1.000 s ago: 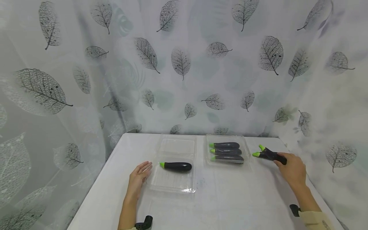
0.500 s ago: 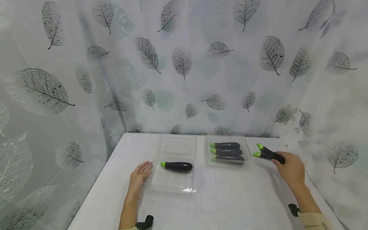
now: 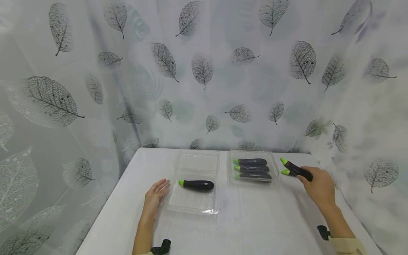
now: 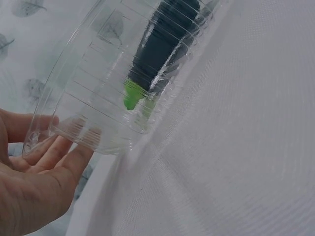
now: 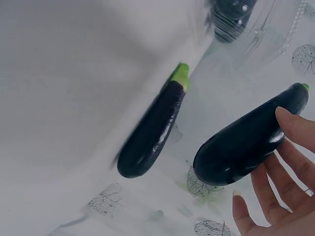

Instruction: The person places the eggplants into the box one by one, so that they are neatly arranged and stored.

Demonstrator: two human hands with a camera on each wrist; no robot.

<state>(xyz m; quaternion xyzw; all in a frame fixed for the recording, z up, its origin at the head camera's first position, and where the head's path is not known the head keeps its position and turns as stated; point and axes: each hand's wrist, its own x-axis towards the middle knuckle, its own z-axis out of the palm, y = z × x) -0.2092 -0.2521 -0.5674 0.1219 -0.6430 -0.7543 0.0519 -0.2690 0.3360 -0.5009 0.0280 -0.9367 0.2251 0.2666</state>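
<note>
My right hand (image 3: 320, 186) grips a dark purple eggplant (image 3: 296, 170) with a green stem end, thumb on one side and fingers on the other. In the right wrist view, the held eggplant (image 5: 246, 137) is lifted beside a second eggplant (image 5: 150, 130) that lies on the table; the head view mostly hides this one behind the held one. At the left, my left hand (image 3: 156, 196) touches the side of an open clear plastic box (image 3: 191, 205) with extended fingers. One eggplant (image 3: 197, 185) lies in that box, and its green end (image 4: 133, 94) points toward the left hand.
Several eggplants (image 3: 253, 162) lie side by side in another clear plastic box (image 3: 234, 180) at the back middle-right. The open box's lid half (image 3: 196, 163) lies flat behind its base. A leaf-print curtain (image 3: 204, 106) hangs behind the white table (image 3: 248, 226).
My right hand has shifted slightly left with the eggplant, whose green end has swung left and up across the one on the table. The left hand stays at the box.
</note>
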